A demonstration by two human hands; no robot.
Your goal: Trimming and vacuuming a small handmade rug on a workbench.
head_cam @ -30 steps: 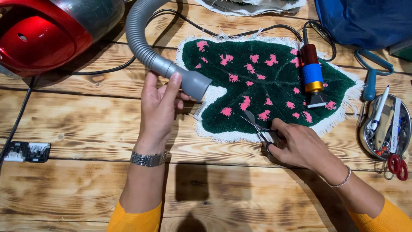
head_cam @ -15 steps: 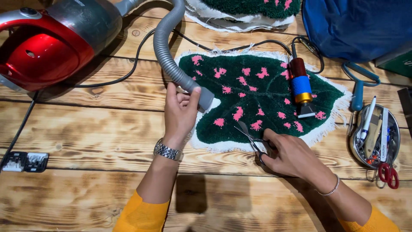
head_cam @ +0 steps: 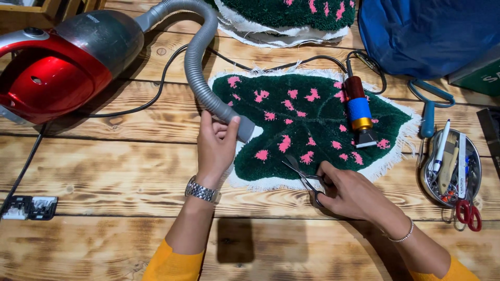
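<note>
A red vacuum cleaner (head_cam: 49, 65) sat at the counter's (head_cam: 104, 161) left end. The left hand (head_cam: 216, 145) gripped its grey hose (head_cam: 200, 67) near the nozzle, at the edge of a green, pink-spotted rug (head_cam: 312, 125). The right hand (head_cam: 351, 195) held open scissors (head_cam: 302, 176) at the rug's near edge. A tool tray (head_cam: 452, 166) lay far right.

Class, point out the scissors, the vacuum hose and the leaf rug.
scissors (head_cam: 299, 174): head view, on the blades.
vacuum hose (head_cam: 198, 67): head view, on the ribbed grey tube.
leaf rug (head_cam: 312, 122): head view, on the green pile.

Bare planks (head_cam: 104, 166) left of rug (head_cam: 312, 119)
</note>
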